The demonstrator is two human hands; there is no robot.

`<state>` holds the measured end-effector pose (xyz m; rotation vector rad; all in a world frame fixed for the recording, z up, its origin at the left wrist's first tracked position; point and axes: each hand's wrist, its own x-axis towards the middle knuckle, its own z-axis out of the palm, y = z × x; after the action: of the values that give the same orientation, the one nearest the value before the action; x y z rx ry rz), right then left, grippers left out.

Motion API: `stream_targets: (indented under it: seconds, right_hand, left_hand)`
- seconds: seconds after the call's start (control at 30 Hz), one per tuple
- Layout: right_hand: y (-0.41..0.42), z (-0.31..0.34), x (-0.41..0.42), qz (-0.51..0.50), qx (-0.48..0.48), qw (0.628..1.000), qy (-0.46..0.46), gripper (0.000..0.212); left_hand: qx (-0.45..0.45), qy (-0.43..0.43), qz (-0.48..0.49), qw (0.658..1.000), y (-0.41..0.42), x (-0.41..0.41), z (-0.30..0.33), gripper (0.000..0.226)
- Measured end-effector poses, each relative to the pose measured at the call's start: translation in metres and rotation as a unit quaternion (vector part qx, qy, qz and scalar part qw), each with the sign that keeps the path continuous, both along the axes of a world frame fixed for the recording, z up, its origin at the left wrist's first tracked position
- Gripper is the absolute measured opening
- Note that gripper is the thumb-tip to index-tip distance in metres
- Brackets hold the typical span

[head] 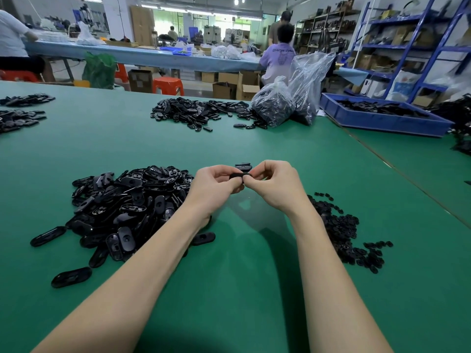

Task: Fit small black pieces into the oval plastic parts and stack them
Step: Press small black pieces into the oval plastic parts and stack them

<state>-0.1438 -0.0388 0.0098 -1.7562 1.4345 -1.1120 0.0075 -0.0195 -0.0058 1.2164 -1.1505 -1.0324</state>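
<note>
Both hands meet above the green table (242, 289). My left hand (215, 186) and my right hand (274, 183) pinch one black oval plastic part (236, 176) between their fingertips. Whether a small piece sits in it is hidden by the fingers. Just behind the hands a short stack of oval parts (243, 166) stands on the table. A big heap of loose oval parts (127, 210) lies to the left. A pile of small black pieces (341, 230) lies to the right, partly behind my right forearm.
Another heap of black parts (201, 112) lies farther back beside two clear plastic bags (288, 103) of parts. A blue tray (382, 119) of parts stands at the back right. More parts (17, 113) lie at far left. People sit at a far table.
</note>
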Motion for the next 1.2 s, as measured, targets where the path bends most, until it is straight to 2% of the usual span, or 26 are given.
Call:
stream_targets:
  seconds: [0.13, 0.23, 0.3, 0.4, 0.47, 0.57, 0.7, 0.8, 0.9, 1.03, 1.1, 1.2]
  right_hand:
    - [-0.001, -0.003, -0.008, -0.010, 0.059, 0.991, -0.119, 0.006]
    - [-0.004, -0.004, -0.012, -0.041, 0.089, 0.985, -0.143, 0.016]
    - [-0.005, -0.006, -0.013, -0.045, 0.115, 0.982, -0.141, 0.024]
    - [-0.006, -0.011, -0.010, -0.025, 0.145, 0.982, -0.115, 0.027]
    - [-0.007, -0.015, -0.007, -0.007, 0.158, 0.985, -0.074, 0.028]
    - [-0.006, -0.020, -0.004, 0.021, 0.167, 0.986, -0.008, 0.021]
    - [-0.005, -0.022, -0.001, 0.048, 0.146, 0.986, 0.069, 0.010]
    - [-0.004, -0.021, 0.008, 0.065, 0.126, 0.985, 0.096, 0.009]
    - [-0.001, -0.019, 0.026, 0.085, 0.110, 0.978, 0.157, 0.012]
    - [0.009, -0.023, 0.052, 0.062, 0.050, 0.964, 0.254, 0.025]
    - [0.011, -0.028, 0.060, 0.049, 0.029, 0.962, 0.266, 0.020]
    - [0.012, -0.030, 0.059, 0.050, 0.052, 0.972, 0.223, 0.008]
  left_hand:
    - [-0.069, -0.205, -0.024, 0.976, -0.010, 0.010, 0.004, 0.023]
    - [-0.086, -0.312, -0.005, 0.946, -0.033, 0.008, 0.006, 0.016]
    - [-0.058, -0.295, 0.028, 0.953, -0.056, 0.003, 0.007, 0.014]
    - [0.051, -0.225, 0.073, 0.970, -0.090, -0.007, 0.010, 0.016]
    - [0.109, -0.238, 0.079, 0.962, -0.107, -0.012, 0.007, 0.019]
    - [0.145, -0.266, 0.085, 0.949, -0.117, -0.014, -0.001, 0.021]
    - [0.120, -0.238, 0.090, 0.960, -0.109, -0.010, 0.000, 0.028]
    - [0.114, -0.149, 0.063, 0.980, -0.086, 0.002, 0.012, 0.030]
    - [0.146, -0.061, 0.010, 0.987, -0.053, 0.022, 0.022, 0.026]
    - [0.108, -0.040, -0.001, 0.993, -0.023, 0.034, 0.018, 0.023]
    - [0.080, -0.039, 0.020, 0.996, -0.016, 0.034, 0.019, 0.022]
    - [0.050, -0.038, 0.030, 0.998, -0.011, 0.033, 0.024, 0.023]
